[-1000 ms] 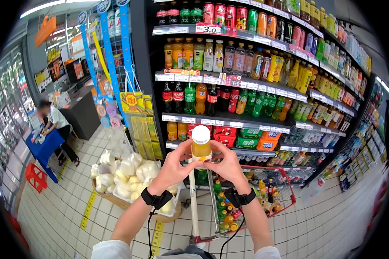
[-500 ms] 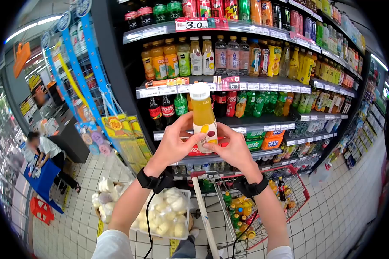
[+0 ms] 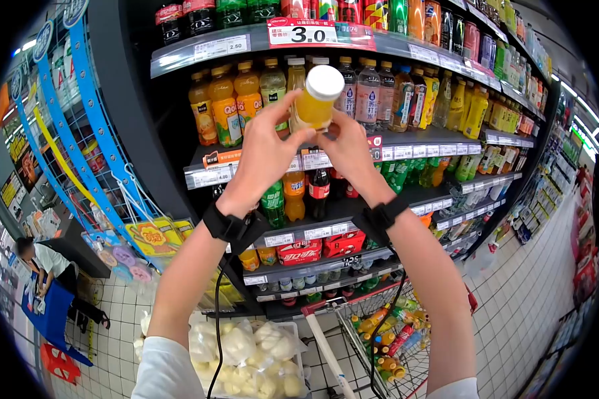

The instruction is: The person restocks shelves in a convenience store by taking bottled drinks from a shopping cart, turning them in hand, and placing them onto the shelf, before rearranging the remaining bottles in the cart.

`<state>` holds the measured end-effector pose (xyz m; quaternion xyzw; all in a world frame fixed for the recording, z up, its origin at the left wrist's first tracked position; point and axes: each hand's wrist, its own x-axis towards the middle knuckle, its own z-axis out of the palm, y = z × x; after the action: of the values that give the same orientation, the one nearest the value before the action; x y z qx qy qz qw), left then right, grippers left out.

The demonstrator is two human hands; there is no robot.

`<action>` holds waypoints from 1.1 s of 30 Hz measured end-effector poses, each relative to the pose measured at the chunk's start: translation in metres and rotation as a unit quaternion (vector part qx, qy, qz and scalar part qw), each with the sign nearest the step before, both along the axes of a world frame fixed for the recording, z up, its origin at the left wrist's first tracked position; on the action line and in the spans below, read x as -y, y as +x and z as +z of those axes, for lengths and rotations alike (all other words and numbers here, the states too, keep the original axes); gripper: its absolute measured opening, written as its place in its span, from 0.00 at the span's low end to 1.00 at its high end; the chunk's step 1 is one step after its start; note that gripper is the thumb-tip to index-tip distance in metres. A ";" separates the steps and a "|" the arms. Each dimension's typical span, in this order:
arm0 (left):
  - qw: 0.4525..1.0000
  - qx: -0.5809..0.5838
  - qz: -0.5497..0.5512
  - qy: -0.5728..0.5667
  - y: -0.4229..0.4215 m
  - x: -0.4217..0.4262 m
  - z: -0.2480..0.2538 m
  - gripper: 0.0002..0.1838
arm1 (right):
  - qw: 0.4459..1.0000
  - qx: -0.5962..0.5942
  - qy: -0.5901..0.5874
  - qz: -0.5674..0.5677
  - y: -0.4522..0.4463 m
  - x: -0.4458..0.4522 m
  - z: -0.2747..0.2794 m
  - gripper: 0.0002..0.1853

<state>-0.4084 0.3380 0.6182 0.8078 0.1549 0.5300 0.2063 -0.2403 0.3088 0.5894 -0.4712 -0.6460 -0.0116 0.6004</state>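
A bottle of yellow juice with a white cap (image 3: pixel 317 100) is held between both hands, its cap tilted toward the camera. My left hand (image 3: pixel 270 143) grips its left side, fingers behind and thumb near the base. On the right side, my right hand (image 3: pixel 350 149) holds the lower part of the bottle. Both hands are in front of the drink shelf (image 3: pixel 419 137), close to a row of juice and water bottles. Orange juice bottles (image 3: pixel 225 110) stand left of my left hand. The held bottle's label is mostly hidden.
A shopping cart (image 3: pixel 353 339) with several bottles stands below my right arm. Bagged pale produce (image 3: pixel 246 352) fills a crate at lower left. A person (image 3: pixel 53 266) sits by a blue table (image 3: pixel 50 319) with a red stool (image 3: pixel 60 362). A hanging rack (image 3: pixel 80 126) is at left.
Both hands have moved up with the bottle, nearer the shelf of juices. The bottle has tipped so its cap faces the camera more. The shelves look closer.
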 end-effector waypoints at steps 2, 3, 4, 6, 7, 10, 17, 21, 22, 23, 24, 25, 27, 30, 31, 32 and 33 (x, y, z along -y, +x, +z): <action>1.000 0.005 -0.011 0.002 0.004 -0.023 0.004 0.36 | 1.000 -0.013 -0.017 0.003 -0.002 -0.016 0.012 0.29; 1.000 0.003 0.005 -0.005 0.006 -0.031 0.004 0.36 | 1.000 0.002 -0.024 -0.010 -0.001 -0.025 0.014 0.29; 1.000 0.000 0.020 -0.013 0.008 -0.039 0.004 0.36 | 0.999 0.018 -0.031 -0.023 0.000 -0.033 0.014 0.29; 1.000 0.009 0.018 -0.013 0.012 -0.055 -0.003 0.37 | 0.998 0.026 -0.039 -0.034 0.004 -0.046 0.008 0.30; 0.999 0.001 0.027 -0.033 0.014 -0.059 -0.007 0.36 | 0.998 0.017 -0.042 -0.032 0.006 -0.054 0.001 0.29; 0.998 0.006 0.032 -0.052 0.020 -0.071 -0.015 0.34 | 0.998 -0.006 -0.065 -0.002 0.017 -0.071 -0.011 0.27; 0.996 -0.001 0.048 -0.070 0.040 -0.104 -0.030 0.30 | 0.993 -0.037 -0.109 0.000 0.031 -0.094 -0.025 0.23; 0.997 -0.006 0.063 -0.054 0.049 -0.115 -0.030 0.29 | 0.992 -0.042 -0.120 0.005 0.037 -0.099 -0.024 0.23; 0.997 -0.007 0.063 -0.055 0.051 -0.115 -0.029 0.29 | 0.992 -0.043 -0.121 0.005 0.038 -0.099 -0.022 0.23; 0.996 -0.004 0.071 -0.059 0.052 -0.115 -0.028 0.29 | 0.992 -0.029 -0.120 0.000 0.038 -0.098 -0.020 0.22; 0.995 -0.002 0.079 -0.064 0.054 -0.115 -0.027 0.29 | 0.993 -0.014 -0.120 -0.005 0.039 -0.100 -0.020 0.22; 0.995 -0.004 0.080 -0.065 0.056 -0.118 -0.029 0.29 | 0.993 -0.016 -0.121 -0.004 0.041 -0.104 -0.022 0.22; 0.987 -0.026 0.128 -0.090 0.059 -0.124 -0.028 0.29 | 0.993 0.008 -0.113 -0.028 0.042 -0.110 -0.023 0.20; 0.982 -0.044 0.141 -0.119 0.061 -0.122 -0.025 0.28 | 0.988 0.011 -0.152 -0.039 0.044 -0.112 -0.020 0.20; 0.982 -0.045 0.141 -0.119 0.063 -0.129 -0.029 0.28 | 0.988 0.011 -0.152 -0.039 0.045 -0.114 -0.021 0.20; 0.986 -0.020 0.150 -0.071 0.065 -0.138 -0.035 0.27 | 0.988 0.008 -0.147 -0.035 0.046 -0.117 -0.022 0.20; 0.987 0.004 0.158 -0.023 0.067 -0.139 -0.035 0.26 | 0.989 0.006 -0.143 -0.030 0.047 -0.119 -0.023 0.20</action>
<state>-0.3413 0.4770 0.5834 0.7660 0.2923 0.5554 0.1390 -0.1935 0.4279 0.5661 -0.5714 -0.6298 0.0600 0.5227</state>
